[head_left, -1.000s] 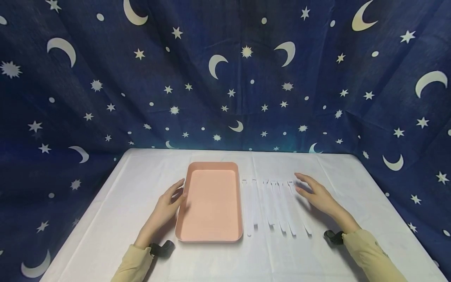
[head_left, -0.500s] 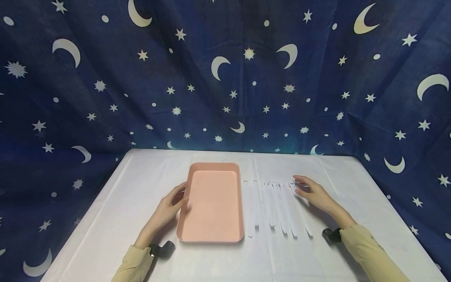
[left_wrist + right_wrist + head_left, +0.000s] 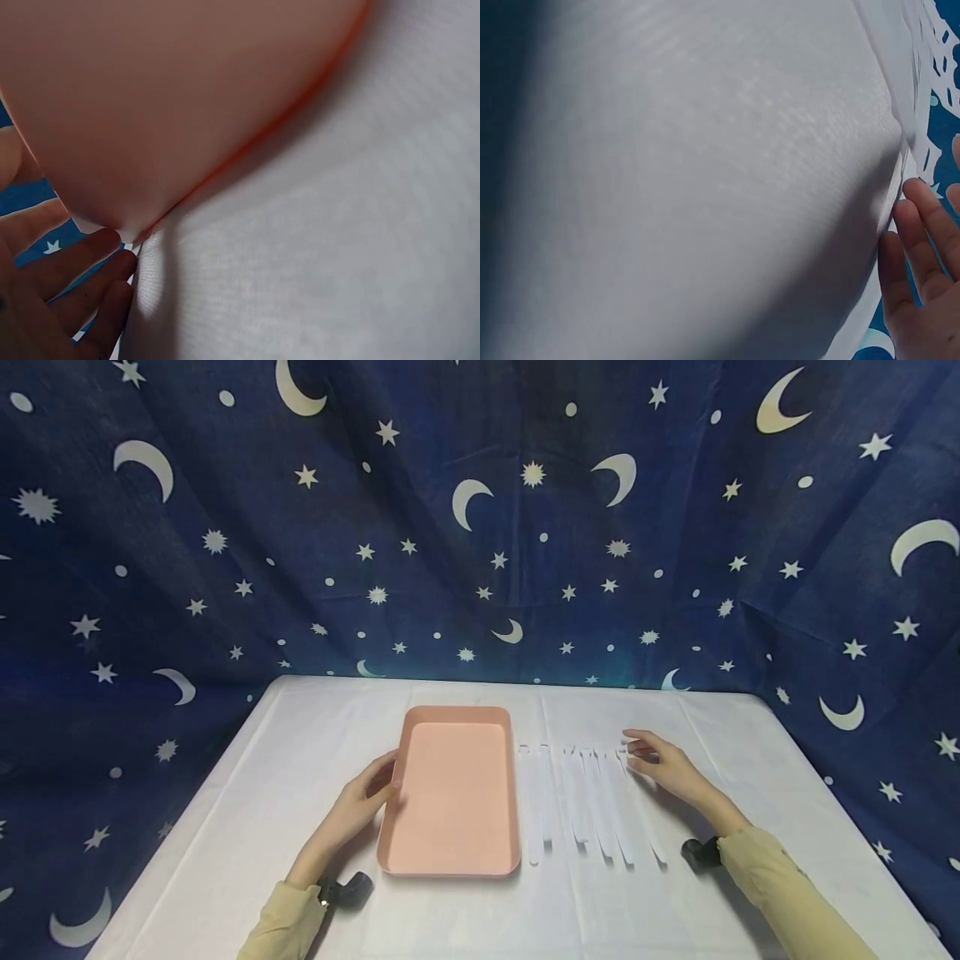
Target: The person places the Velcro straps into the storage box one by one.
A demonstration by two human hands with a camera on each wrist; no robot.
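Observation:
A pink rectangular tray (image 3: pixel 456 797) lies on the white-covered table, nothing in it. My left hand (image 3: pixel 358 797) rests at its left edge, thumb by the rim and fingers loosely extended. In the left wrist view those fingers (image 3: pixel 75 274) lie along the tray's outer wall (image 3: pixel 172 97). Right of the tray, several long, thin white strips (image 3: pixel 546 797) lie roughly side by side; their exact kind is unclear. My right hand (image 3: pixel 671 772) hovers by the far end of the rightmost strip, fingers relaxed; contact cannot be made out. The right wrist view shows its fingers (image 3: pixel 922 244) spread.
A white cloth (image 3: pixel 450 918) covers the table. Behind it and at both sides hangs a dark blue curtain (image 3: pixel 420 510) with moons and stars. Each wrist carries a black strapped device, one on the left (image 3: pixel 347 891) and one on the right (image 3: pixel 701 855).
My left hand has moved slightly right, up to the tray's edge. My right hand has shifted a little left towards the rightmost strip. The head view has turned slightly.

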